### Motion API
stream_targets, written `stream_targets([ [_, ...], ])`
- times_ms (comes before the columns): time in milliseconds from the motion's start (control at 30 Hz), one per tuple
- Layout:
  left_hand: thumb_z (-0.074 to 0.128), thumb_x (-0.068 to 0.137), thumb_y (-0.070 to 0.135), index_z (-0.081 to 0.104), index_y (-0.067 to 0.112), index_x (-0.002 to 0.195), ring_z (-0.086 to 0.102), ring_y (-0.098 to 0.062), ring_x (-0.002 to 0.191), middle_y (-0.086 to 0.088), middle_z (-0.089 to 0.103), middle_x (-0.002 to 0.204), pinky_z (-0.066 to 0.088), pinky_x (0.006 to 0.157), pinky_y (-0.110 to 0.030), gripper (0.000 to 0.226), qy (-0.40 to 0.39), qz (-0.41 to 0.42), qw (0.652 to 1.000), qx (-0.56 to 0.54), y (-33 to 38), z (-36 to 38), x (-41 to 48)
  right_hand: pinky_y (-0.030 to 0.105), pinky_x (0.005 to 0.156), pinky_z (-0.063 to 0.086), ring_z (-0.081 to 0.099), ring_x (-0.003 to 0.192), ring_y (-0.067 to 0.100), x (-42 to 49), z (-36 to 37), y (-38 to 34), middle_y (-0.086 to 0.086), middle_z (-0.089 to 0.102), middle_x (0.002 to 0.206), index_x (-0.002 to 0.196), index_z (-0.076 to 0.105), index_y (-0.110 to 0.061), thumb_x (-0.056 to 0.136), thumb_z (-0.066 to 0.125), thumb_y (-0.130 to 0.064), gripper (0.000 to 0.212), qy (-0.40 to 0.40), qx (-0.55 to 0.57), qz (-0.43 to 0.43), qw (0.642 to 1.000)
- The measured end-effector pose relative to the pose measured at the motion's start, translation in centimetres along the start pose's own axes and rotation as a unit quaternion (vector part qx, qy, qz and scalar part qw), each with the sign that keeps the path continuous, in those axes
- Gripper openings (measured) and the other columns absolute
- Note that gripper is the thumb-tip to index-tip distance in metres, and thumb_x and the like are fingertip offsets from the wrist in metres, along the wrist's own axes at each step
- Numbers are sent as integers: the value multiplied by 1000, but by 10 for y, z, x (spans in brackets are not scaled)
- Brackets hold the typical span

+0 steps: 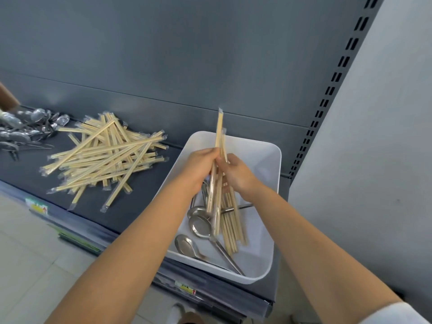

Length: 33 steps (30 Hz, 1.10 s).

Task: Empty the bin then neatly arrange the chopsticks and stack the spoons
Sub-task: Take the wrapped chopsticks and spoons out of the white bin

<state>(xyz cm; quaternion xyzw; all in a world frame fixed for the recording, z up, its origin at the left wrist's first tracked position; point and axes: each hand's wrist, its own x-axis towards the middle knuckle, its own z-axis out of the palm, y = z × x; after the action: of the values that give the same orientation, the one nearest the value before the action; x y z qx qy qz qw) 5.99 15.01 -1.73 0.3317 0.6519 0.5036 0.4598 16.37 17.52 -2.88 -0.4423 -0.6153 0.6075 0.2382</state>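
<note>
Fingers (210,152) of L hand (199,163) & R hand (237,171) curl round chopstick bundle (219,134); spoons (200,226) below fingers half-hidden in bin (268,157); dark shelf (140,206), grey back panel (187,54).

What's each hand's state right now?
Left hand: grips bundle of plastic-wrapped pale wooden chopsticks.
Right hand: grips the same bundle.

The bin (259,155) sat on the shelf (145,206), right of the chopstick pile (105,157); the spoon heap (25,132) lay farthest left.
</note>
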Motion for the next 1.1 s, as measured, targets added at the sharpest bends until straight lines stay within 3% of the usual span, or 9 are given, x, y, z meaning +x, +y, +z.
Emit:
stream_targets([
  [133, 43, 100, 35, 67, 15, 112, 60, -19, 95, -3, 68, 112, 42, 81, -31, 34, -45, -9, 997, 66, -3, -8, 3, 35, 53, 53, 56, 49, 17, -5, -13, -4, 5, 59, 71, 105, 57, -3, 98, 51, -28, 27, 10, 77, 25, 997],
  [300, 44, 101, 23, 66, 6, 111, 56, -14, 58, 3, 63, 64, 46, 61, -28, 30, -84, 17, 996, 27, 3, -8, -10, 32, 44, 51, 58, 50, 28, -5, -10, -18, 18, 58, 77, 110, 52, 1, 99, 41, -18, 25, -54, 144, 38, 987],
  [400, 45, 100, 20, 67, 5, 101, 50, -15, 45, -5, 60, 61, 37, 45, -25, 26, -32, 38, 999, -14, 16, -14, -19, 25, 44, 46, 56, 49, 23, -3, 1, -35, 8, 60, 65, 105, 53, -1, 93, 36, -13, 24, -97, 184, 49, 977],
  [500, 53, 96, 14, 68, 9, 94, 59, -23, 66, -12, 63, 76, 45, 55, -28, 16, 25, 63, 998, -20, 31, -35, -23, 28, 48, 48, 55, 49, 21, -1, 20, -54, 6, 59, 63, 91, 52, -5, 90, 35, -7, 18, -152, 179, 48, 971],
  [633, 58, 94, 18, 64, 1, 98, 45, -14, 46, -4, 51, 55, 40, 46, -24, 19, 28, 86, 996, -8, 46, -83, -27, 25, 49, 49, 52, 50, 19, 10, 50, -85, 9, 51, 66, 79, 53, -5, 86, 36, -4, 18, -233, 134, 51, 962],
  [733, 64, 89, 15, 67, 0, 94, 52, -22, 62, -14, 59, 71, 45, 57, -26, 16, 58, 100, 993, 19, 54, -126, -27, 27, 52, 52, 54, 54, 19, 24, 81, -104, 7, 50, 67, 88, 53, -6, 87, 40, -6, 12, -279, 82, 60, 955],
  [867, 73, 80, 10, 69, 1, 82, 64, -17, 73, -12, 70, 82, 51, 70, -24, 10, 126, 105, 986, -14, 51, -186, 0, 39, 74, 58, 55, 64, 21, 56, 129, -112, 10, 54, 68, 92, 57, -6, 86, 49, -3, 10, -230, 47, 34, 971],
  [967, 73, 82, 12, 65, -7, 95, 60, -12, 56, -18, 66, 84, 52, 63, -25, 25, 165, 83, 982, -47, 41, -234, 38, 18, 56, 48, 56, 66, 17, 88, 157, -113, 7, 59, 76, 97, 57, -7, 83, 63, -3, 16, -137, -56, -32, 988],
  [1100, 73, 83, 18, 64, -6, 96, 61, -11, 49, -17, 68, 79, 53, 55, -25, 29, 139, 54, 989, -11, 26, -286, 93, 22, 61, 45, 57, 74, 15, 136, 202, -110, 0, 59, 80, 100, 55, -13, 80, 69, -4, 27, -67, -140, -44, 987],
])
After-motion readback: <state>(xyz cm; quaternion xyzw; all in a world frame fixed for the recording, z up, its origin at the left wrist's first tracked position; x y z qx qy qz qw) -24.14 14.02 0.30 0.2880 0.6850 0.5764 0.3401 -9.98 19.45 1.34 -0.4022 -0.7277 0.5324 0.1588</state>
